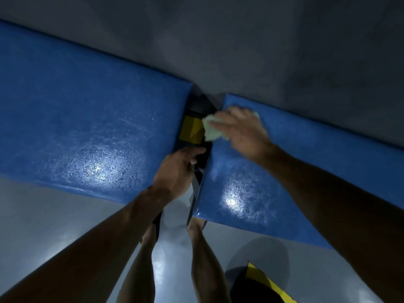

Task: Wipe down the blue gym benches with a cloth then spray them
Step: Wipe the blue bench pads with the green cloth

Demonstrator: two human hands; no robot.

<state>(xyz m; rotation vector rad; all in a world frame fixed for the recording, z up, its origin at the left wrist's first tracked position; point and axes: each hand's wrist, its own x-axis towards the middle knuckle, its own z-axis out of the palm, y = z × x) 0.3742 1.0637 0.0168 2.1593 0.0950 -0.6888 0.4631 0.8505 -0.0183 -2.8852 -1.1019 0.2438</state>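
Pressing pale cloth (213, 130) onto blue bench (295, 154), right hand (242, 132)

The scene is dim and blue-grey, with overhead light showing only as two white glare spots on the glossy blue benches (87, 132) and paler patches on the shiny floor (43, 226). The right hand (242, 132) is smeared by motion blur (the cloth (213, 130) too), and the forearms fall into deep shadow toward the lower corners. Wide-angle distortion bends the bench edges.
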